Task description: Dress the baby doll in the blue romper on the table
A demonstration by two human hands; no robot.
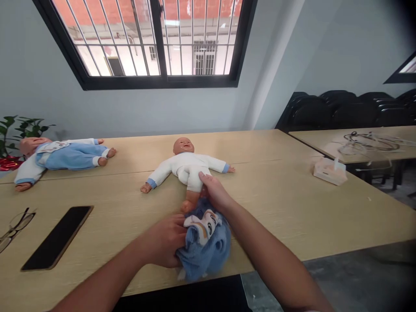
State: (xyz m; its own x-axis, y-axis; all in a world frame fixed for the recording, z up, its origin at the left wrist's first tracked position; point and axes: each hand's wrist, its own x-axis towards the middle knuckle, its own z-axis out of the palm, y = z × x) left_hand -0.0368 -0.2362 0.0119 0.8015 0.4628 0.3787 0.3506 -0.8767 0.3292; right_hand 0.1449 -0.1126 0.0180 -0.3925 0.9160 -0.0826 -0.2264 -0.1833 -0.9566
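Note:
A baby doll point(191, 164) in a white top with blue cuffs lies on its back, arms spread, its head toward the wall. My right hand point(216, 193) is closed around the doll's leg on the right, thumb on the white cloth of the thigh; that foot is hidden. Bunched up at the table's near edge is a blue fuzzy doll garment point(208, 247) with a cartoon face patch. My left hand point(167, 240) grips its left side, the fingertips partly hidden in the cloth. The doll's other bare foot point(188, 206) rests just above the garment.
On the wooden table point(276, 199), a second doll point(71, 154) in blue overalls lies at back left. A phone point(58, 237) and glasses point(16, 227) are at left, a tissue box point(329, 170) at right. Cables point(373, 141) cover part of another table; black chairs point(351, 108) stand behind.

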